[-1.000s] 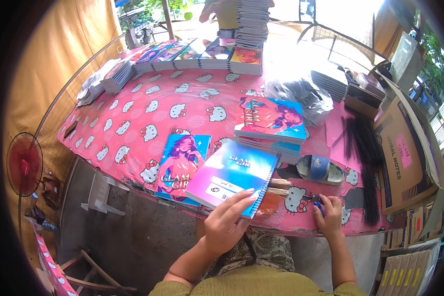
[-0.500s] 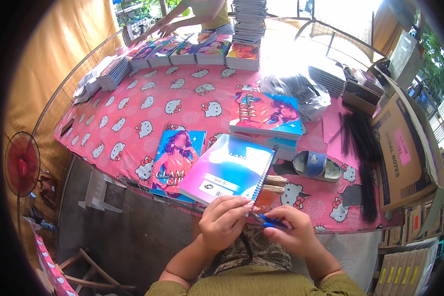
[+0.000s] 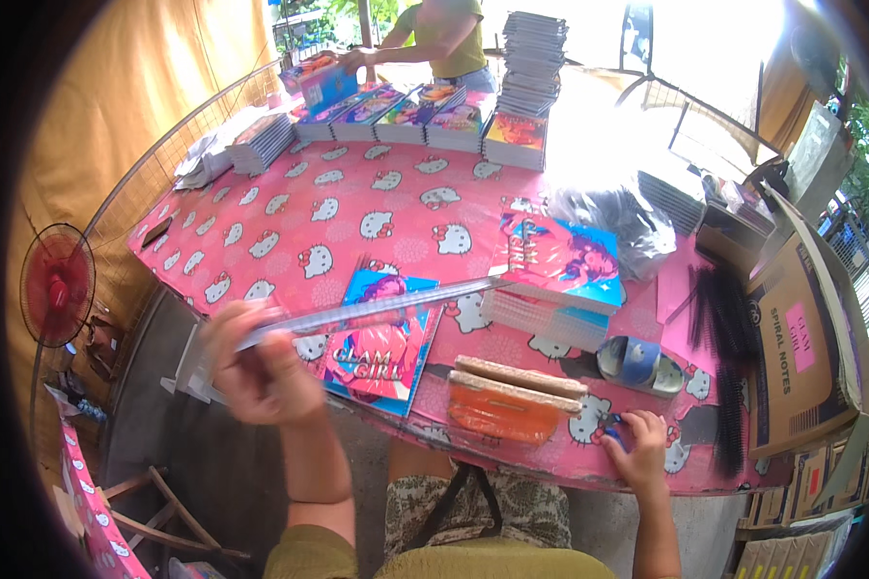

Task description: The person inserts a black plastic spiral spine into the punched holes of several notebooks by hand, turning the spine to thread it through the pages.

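Note:
My left hand [image 3: 266, 372] is raised at the left, closed on the edge of a spiral notebook [image 3: 386, 307]. The notebook is tilted and seen almost edge-on, slightly smeared by motion. Beneath it, other spiral notebooks [image 3: 372, 365] with a colourful cover lie on the table. My right hand [image 3: 642, 449] rests at the table's near edge, its fingers around small blue-handled pliers [image 3: 612, 434] whose jaws lie against the tablecloth. To the left of the pliers stands an orange block with cardboard-like upper edges [image 3: 507, 410].
A notebook stack [image 3: 560, 265] sits at mid-table. Nearby are a blue slipper [image 3: 639, 365], black spiral coils [image 3: 724, 318], clear plastic [image 3: 618, 227] and an open carton [image 3: 792, 338]. Across the table, a person [image 3: 444, 39] handles a notebook beside rows of notebooks [image 3: 406, 121].
My left hand has lifted the notebook away from the near edge, up and to the left. My right hand has moved right with the pliers, down onto the table. The other person has picked up a notebook.

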Available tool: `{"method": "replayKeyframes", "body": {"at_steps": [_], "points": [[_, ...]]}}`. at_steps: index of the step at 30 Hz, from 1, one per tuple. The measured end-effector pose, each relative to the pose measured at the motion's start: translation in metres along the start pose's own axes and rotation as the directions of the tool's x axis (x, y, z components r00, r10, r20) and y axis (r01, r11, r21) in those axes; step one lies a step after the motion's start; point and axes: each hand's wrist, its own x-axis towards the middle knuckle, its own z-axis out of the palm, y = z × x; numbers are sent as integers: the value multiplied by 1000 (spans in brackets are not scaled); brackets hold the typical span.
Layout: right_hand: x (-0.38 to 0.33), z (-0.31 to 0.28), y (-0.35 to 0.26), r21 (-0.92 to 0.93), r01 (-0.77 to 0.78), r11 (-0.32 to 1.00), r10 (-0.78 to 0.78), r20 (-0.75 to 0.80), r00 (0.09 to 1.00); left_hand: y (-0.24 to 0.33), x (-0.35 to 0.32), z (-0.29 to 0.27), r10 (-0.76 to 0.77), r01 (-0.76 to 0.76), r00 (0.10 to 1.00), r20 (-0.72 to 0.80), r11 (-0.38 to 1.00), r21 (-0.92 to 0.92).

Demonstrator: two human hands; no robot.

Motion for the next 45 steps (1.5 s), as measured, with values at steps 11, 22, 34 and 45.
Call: {"method": "replayKeyframes", "body": {"at_steps": [11,22,34,45], "points": [[203,30,1,487,-102,867,211,-175,962,-92,-49,34,-399,-13,173,900,913,407],[204,39,52,179,-226,958,252,-143,957,-76,-116,10,-686,-7,-144,713,721,693],[61,-8,-44,533,253,807,-206,-146,968,57,-61,41,-404,882,260,877,469,-46],[27,34,-36,369,166,914,-159,-50,986,103,-91,62,92,-187,137,986,980,-66]]}}
